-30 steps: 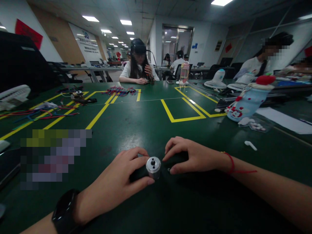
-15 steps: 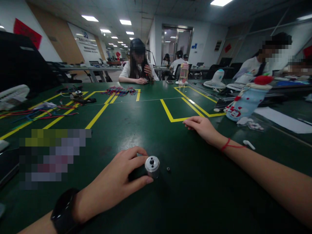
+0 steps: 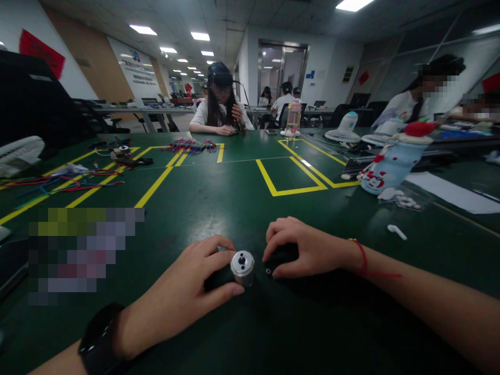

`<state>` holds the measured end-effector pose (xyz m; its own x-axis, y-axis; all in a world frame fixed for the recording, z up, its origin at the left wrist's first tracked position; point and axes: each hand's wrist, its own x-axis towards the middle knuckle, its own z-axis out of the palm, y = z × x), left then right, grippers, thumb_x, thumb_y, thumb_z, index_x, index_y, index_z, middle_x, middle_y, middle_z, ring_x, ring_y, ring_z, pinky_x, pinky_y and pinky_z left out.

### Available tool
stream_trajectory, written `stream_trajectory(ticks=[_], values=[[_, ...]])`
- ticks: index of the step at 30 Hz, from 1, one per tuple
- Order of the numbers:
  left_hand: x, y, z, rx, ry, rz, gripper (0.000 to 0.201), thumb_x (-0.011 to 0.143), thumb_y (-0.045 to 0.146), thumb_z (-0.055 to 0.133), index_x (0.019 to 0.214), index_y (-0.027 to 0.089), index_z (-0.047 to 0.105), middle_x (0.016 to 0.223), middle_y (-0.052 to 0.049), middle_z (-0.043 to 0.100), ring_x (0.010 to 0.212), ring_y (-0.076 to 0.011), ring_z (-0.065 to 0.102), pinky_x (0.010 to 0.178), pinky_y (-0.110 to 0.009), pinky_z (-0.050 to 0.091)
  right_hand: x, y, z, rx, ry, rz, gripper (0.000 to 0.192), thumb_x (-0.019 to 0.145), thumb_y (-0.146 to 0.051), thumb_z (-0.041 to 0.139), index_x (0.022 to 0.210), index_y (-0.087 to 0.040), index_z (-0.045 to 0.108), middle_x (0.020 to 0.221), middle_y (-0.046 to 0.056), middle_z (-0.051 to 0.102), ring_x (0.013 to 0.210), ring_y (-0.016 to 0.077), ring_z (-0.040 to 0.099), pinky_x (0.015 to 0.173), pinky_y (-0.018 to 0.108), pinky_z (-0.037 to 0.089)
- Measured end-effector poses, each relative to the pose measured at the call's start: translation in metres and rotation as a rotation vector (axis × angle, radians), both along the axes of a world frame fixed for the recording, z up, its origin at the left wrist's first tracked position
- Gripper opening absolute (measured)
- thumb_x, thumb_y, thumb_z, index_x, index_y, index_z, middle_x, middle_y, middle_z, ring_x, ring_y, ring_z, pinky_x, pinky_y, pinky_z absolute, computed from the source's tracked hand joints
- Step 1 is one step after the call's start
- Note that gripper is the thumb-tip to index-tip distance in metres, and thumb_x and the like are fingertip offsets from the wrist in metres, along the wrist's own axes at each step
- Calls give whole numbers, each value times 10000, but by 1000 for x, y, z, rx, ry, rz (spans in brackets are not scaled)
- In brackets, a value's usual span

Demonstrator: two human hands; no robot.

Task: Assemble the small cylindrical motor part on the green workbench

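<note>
An open-plan office used as a shared workroom: a long green table (image 3: 234,198) marked with yellow tape lines (image 3: 291,179), ceiling light panels (image 3: 201,36) at upper left, rows of desks (image 3: 156,110), and seated people (image 3: 221,101) at centre background.

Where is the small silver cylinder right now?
In the head view, the silver cylinder sits low and centre on the green table, gripped by the left hand, with the right hand just to its right.

Bare forearms, black smartwatch (image 3: 99,333) on left wrist, thin red string bracelet (image 3: 361,255) on right wrist
</note>
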<state>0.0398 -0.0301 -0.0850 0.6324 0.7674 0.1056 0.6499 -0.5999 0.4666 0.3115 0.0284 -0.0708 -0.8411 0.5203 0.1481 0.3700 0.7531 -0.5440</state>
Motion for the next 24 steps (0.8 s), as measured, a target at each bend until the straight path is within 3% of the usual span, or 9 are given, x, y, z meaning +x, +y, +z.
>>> stream_trajectory(ticks=[3, 8, 18, 20, 24], values=[[-2, 0, -1, 6, 1, -3, 194, 915, 376, 613, 1092, 300, 591, 1168, -17, 540, 1065, -242, 520, 920, -400, 429, -14, -9, -1, -24, 105, -27, 102, 803, -274, 717, 862, -191, 718, 895, 14, 600, 827, 135, 570, 781, 298, 426], [-8, 1, -4, 33, -8, -5, 197, 915, 385, 614, 1091, 305, 577, 1165, -14, 539, 1058, -241, 524, 918, -415, 433, -38, -22, 4, -59, 407, -180, 81, 818, -213, 694, 872, -155, 675, 889, 16, 580, 799, 116, 552, 714, 247, 460], [-8, 3, -9, 57, -13, -11, 218, 914, 382, 615, 1115, 311, 568, 1188, -13, 533, 1082, -247, 520, 931, -421, 434, -50, -29, 9, -49, 392, -193, 116, 832, -261, 683, 891, -162, 694, 920, 27, 608, 828, 127, 571, 752, 264, 460], [-9, 4, -7, 53, -11, -6, 217, 912, 390, 616, 1108, 305, 577, 1181, -16, 537, 1075, -248, 521, 929, -421, 433, -43, -18, 8, -74, 435, -289, 153, 853, -311, 653, 851, -163, 690, 882, 24, 620, 785, 128, 569, 703, 262, 453], [-11, 2, -4, 52, -12, -7, 208, 912, 385, 613, 1102, 302, 595, 1178, -17, 544, 1062, -246, 529, 916, -410, 440, -13, 23, -5, -169, 529, -660, 215, 808, -369, 669, 763, -159, 690, 729, 9, 625, 673, 127, 543, 636, 264, 427]])
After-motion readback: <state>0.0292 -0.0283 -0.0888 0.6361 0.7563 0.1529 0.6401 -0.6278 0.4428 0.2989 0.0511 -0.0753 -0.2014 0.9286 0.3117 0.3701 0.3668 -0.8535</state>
